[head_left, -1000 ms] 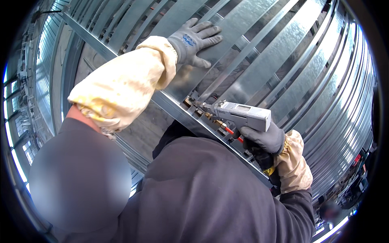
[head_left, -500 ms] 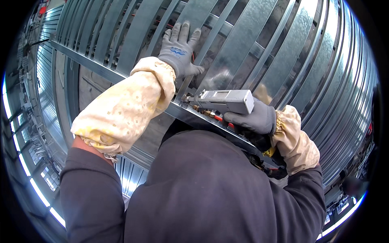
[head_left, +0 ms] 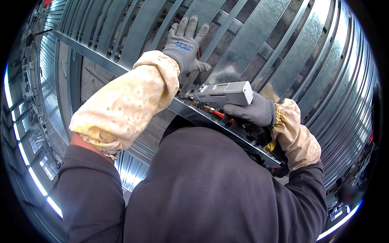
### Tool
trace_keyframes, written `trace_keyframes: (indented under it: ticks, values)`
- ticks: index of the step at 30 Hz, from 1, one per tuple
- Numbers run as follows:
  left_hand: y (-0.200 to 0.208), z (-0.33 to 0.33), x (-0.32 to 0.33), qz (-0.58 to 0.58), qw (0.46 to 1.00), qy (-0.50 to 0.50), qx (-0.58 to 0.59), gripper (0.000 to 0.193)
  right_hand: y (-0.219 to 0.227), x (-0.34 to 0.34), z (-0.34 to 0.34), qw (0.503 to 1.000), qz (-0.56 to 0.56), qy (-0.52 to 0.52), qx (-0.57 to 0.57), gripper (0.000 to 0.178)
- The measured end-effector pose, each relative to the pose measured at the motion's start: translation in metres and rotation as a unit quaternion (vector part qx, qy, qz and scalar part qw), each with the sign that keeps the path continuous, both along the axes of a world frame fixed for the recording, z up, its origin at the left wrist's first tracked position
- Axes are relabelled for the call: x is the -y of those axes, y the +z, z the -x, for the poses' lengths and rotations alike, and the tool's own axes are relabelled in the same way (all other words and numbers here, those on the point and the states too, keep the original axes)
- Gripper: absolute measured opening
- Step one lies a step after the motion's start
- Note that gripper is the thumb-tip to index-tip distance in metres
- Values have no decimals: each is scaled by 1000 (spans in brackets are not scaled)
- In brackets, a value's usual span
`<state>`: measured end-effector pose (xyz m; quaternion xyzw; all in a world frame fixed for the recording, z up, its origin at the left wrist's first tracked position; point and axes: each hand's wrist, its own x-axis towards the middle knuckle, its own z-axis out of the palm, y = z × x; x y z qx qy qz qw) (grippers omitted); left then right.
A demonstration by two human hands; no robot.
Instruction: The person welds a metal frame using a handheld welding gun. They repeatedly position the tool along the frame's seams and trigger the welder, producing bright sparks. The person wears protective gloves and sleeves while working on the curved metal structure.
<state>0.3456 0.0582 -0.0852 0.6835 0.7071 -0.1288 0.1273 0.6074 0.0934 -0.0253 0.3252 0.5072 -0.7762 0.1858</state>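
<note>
My left hand [head_left: 184, 48], in a grey coated glove, lies flat with fingers spread across a galvanized metal slat [head_left: 201, 14] of a large frame. My right hand [head_left: 255, 112], gloved alike, is closed round a grey, boxy hand tool [head_left: 223, 94] with brass fittings and a red hose. The tool's narrow head sits at the frame's near rail [head_left: 178, 106], by the end of a thin strip below my left thumb. Its exact contact with the metal is too small to make out. Part of the tool's grip is hidden by my right fingers.
Many parallel metal slats [head_left: 247, 40] run away from me, with gaps between them and crosspieces underneath. Black and yellow parts [head_left: 269, 146] hang beside my right wrist. A ribbed metal panel [head_left: 50, 81] stands at the far left. My body is close against the near rail.
The view has shifted slightly. Both hands hold almost the same places, and the tool's head stays by the near rail.
</note>
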Motion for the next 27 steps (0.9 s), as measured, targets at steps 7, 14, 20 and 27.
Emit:
trace_keyframes:
  ticks: [7, 14, 20, 27]
  values:
    - [-2, 3, 1, 3, 1000, 4, 1, 124, 0, -2, 3, 1000, 7, 8, 14, 52]
    - [-4, 4, 1, -1, 1000, 3, 1, 123, 5, -3, 5, 998, 19, 24, 46, 52]
    - [-4, 4, 2, -7, 1000, 3, 8, 123, 9, -5, 6, 998, 27, 34, 48, 49]
    - [-6, 6, 3, -21, 1000, 2, 18, 123, 3, -1, 1, 999, 13, 29, 38, 48]
